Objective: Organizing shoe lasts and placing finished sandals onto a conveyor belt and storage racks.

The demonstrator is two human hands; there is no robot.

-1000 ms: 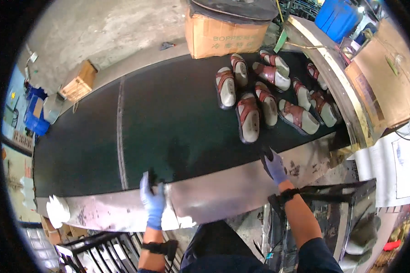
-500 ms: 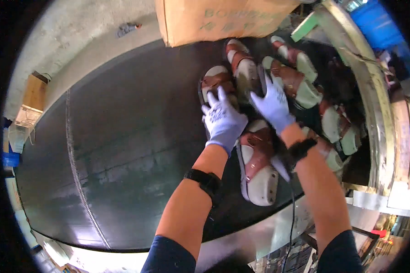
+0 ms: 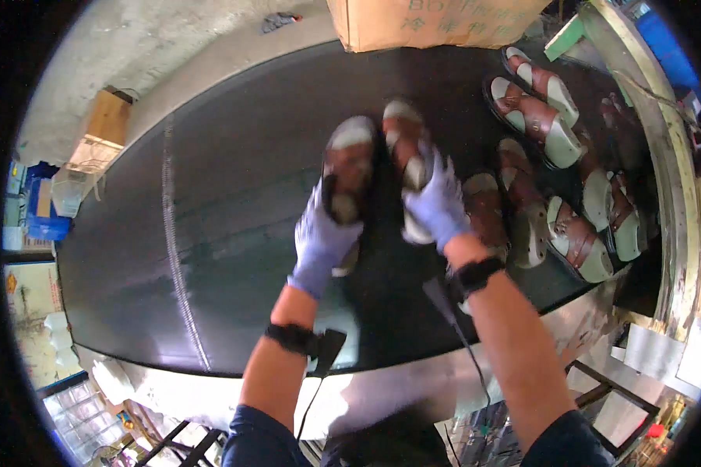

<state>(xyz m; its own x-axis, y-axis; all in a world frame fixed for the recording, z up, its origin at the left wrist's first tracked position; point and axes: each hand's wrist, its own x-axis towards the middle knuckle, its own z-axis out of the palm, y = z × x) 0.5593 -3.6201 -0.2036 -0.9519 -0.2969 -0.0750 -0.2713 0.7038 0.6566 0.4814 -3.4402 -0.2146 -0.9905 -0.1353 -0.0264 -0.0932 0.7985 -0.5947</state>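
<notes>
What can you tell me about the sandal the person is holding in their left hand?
The sandal is brown with a pale, greenish-white footbed showing at toe and heel, and broad brown straps across the middle that look like leather. It is blurred, so finer detail cannot be made out. It is lifted above the dark conveyor belt, lengthwise away from the person, its upper side facing the camera. The left hand, in a blue glove, grips its near end. It sits close beside the sandal in the right hand.

Two brown sandals with pale footbeds are held above a dark conveyor belt (image 3: 210, 233). The left sandal (image 3: 349, 167) is gripped near its heel, sole side partly dark; the right sandal (image 3: 407, 159) sits just beside it, toes pointing far.
</notes>
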